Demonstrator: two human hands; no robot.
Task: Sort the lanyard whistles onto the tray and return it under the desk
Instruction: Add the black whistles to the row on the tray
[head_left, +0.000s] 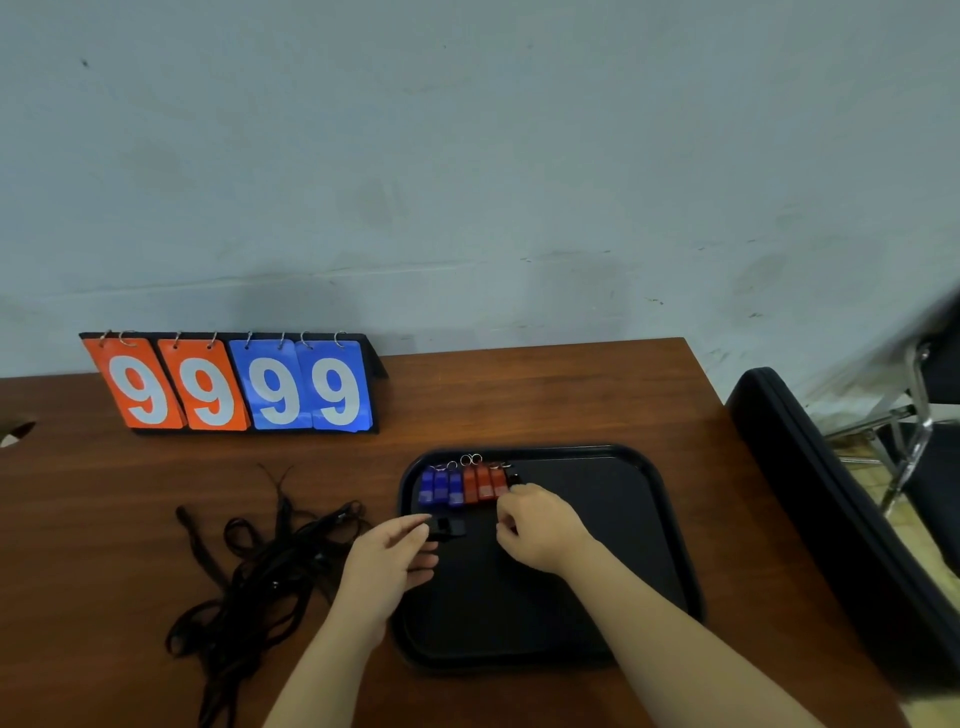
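The left hand (395, 558) is pinching a black whistle (451, 527) between thumb and fingers, just inside the left rim of the tray (670, 525). The right hand (540, 527) is hovering over the tray with fingers curled; whether it is gripping anything cannot be told. Just beyond its knuckles, blue whistles (440, 487) and red whistles (484, 484) are lying side by side in the tray's far-left corner, leaving its right half open. Tangled lanyards (270, 561) are lying on the desk (545, 395) left of the tray, a scoreboard (234, 387) is standing at the far edge, and a black case (831, 519) is crowding the desk's right edge.
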